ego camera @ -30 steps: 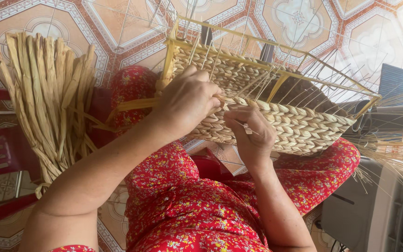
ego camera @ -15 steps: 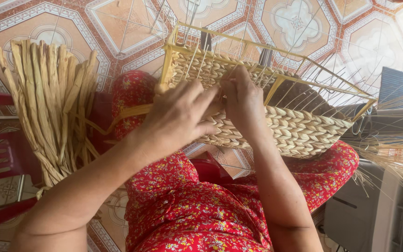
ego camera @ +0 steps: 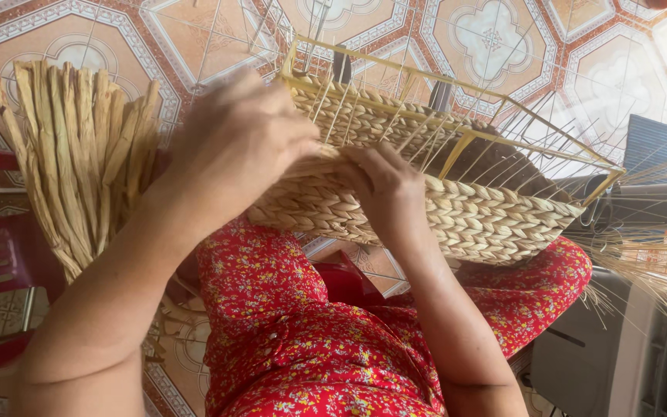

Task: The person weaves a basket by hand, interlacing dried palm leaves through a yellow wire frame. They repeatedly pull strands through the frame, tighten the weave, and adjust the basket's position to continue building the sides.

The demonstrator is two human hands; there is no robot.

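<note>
patterned tile floor (ego camera: 503, 46) fills the top; half-woven straw basket (ego camera: 457, 193) on a yellow wire frame rests on the red-floral lap, centre to 3 o'clock. bundle of dried straw (ego camera: 79, 162) stands at 9 o'clock. left hand (ego camera: 233, 147) curled over the basket's near end, right hand (ego camera: 384, 189) pressed flat on the weave.

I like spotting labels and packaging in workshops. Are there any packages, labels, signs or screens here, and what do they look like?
None that I can make out: only the half-woven basket under both hands, a bundle of dried straw strips to its left, and patterned floor tiles.
</note>
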